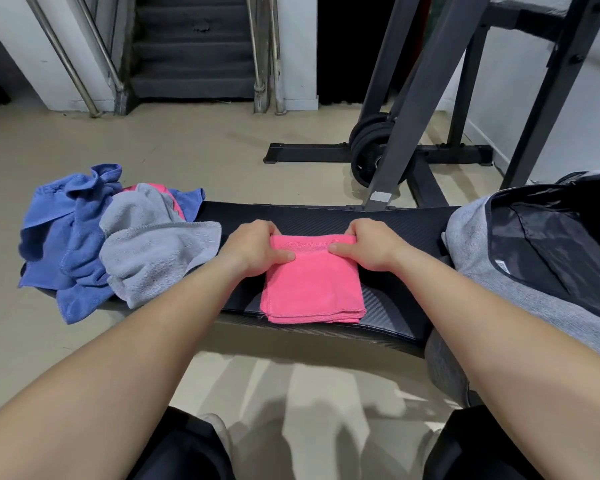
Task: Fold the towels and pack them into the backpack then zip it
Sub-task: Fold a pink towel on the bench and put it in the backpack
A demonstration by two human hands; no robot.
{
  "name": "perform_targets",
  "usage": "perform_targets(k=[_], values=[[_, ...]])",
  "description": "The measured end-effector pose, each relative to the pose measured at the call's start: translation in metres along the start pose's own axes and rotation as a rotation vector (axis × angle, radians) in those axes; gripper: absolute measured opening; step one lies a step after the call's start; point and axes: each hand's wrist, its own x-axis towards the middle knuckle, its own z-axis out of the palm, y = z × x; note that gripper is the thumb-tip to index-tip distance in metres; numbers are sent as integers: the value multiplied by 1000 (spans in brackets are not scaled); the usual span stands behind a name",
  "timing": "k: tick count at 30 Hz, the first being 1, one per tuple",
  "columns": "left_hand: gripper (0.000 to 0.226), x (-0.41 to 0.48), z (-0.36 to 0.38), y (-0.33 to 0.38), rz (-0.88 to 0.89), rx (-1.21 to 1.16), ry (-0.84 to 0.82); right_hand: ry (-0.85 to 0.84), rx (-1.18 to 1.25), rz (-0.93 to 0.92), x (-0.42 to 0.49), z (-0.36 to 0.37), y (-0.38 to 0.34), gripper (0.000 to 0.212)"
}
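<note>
A folded pink towel (312, 289) lies on the black bench (388, 223) in front of me. My left hand (253, 247) pinches its far left corner, thumb on top and fingers curled round the far edge. My right hand (368, 244) pinches the far right corner the same way. A heap of unfolded towels sits on the bench's left end: a grey towel (156, 254), blue towels (73, 237) and a bit of another pink towel (174, 202). A grey backpack (534, 258) lies open at the right, its dark lining showing.
Behind the bench stands a black rack frame (413, 133) with weight plates (371, 150) on the beige floor. A staircase with steel handrails (194, 46) is at the back. My knees show at the bottom edge.
</note>
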Motion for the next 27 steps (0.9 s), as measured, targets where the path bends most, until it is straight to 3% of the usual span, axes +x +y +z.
perform_targets(k=[5, 10, 16, 21, 27], values=[[26, -1, 4, 12, -30, -79, 31, -28, 169, -1, -3, 2, 2, 20], [21, -10, -3, 19, -32, -137, 70, -46, 312, 5, -6, -2, 7, 19], [19, -22, -2, 19, -71, -369, 45, -76, 468, 32, -12, -2, 5, 18], [17, -27, -4, 13, 8, -388, 27, -24, 341, -47, -19, -4, 3, 15], [28, -32, -13, 6, 151, -165, 28, -11, 63, -183, -29, -7, 0, 15]])
